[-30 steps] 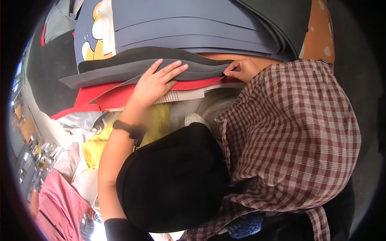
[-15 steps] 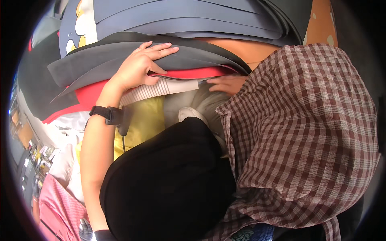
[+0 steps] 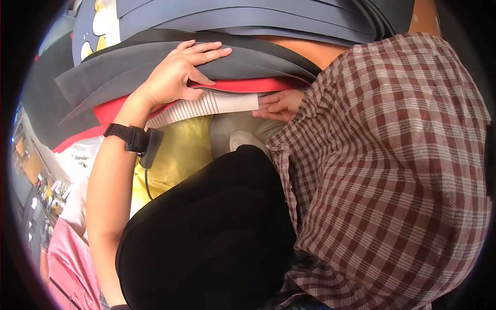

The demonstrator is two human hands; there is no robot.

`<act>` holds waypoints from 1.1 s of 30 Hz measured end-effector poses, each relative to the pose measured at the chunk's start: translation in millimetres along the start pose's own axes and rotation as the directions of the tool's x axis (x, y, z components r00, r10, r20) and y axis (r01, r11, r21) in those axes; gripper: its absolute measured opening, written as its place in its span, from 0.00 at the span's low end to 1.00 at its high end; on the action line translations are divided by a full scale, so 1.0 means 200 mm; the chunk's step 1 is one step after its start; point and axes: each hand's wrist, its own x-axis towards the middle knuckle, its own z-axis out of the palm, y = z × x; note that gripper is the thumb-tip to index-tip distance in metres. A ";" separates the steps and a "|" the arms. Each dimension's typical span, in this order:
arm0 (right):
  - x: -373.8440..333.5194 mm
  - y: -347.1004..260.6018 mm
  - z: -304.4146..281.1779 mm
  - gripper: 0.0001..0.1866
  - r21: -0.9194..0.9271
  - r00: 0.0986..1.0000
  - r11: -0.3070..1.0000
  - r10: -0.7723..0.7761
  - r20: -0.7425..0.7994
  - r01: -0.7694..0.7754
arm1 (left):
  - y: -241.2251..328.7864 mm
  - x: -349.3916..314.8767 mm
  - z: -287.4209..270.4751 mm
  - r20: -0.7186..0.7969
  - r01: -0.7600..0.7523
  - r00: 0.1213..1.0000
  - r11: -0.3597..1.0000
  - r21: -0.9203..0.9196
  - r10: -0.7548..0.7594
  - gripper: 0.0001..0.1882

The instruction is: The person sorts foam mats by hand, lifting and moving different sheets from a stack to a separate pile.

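Note:
My left hand (image 3: 191, 72) lies with its fingers spread on dark grey flexible sheets (image 3: 119, 62). Its thumb rests at their lower edge, by a red layer (image 3: 253, 85). Under that layer a white strip with grey stripes (image 3: 222, 103) sticks out. At the strip's right end is my right hand (image 3: 281, 106), fingers closed on it; the grip is partly hidden. Plaid cloth (image 3: 382, 155) covers my right arm. A black band with a small box (image 3: 137, 139) is on my left wrist.
Blue-grey sheets (image 3: 243, 20) are stacked beyond, beside an orange sheet (image 3: 305, 49). Shiny yellow material (image 3: 175, 144) lies under the strip. Pink striped cloth (image 3: 72, 263) is at the lower left. Black cloth (image 3: 206, 232) fills the near middle.
My right hand has come from behind the strip's end and is now against it. The left hand keeps its place on the sheets. The whole view has shifted slightly.

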 end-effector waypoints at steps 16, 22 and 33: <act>-0.04 -0.02 0.16 0.21 0.055 0.980 0.998 -0.011 -0.197 0.022 | -0.02 -0.03 0.02 0.006 0.007 1.000 1.000 0.004 -0.007 0.14; -0.06 -0.03 0.14 0.22 0.001 0.987 1.000 -0.020 -0.159 0.021 | -0.01 -0.02 0.01 -0.004 0.009 1.000 1.000 0.000 -0.009 0.15; -0.48 -1.02 0.83 0.23 -0.980 0.978 -0.197 -0.192 0.081 0.042 | -0.09 -0.06 0.03 -0.107 -0.164 0.981 0.986 -0.028 0.161 0.12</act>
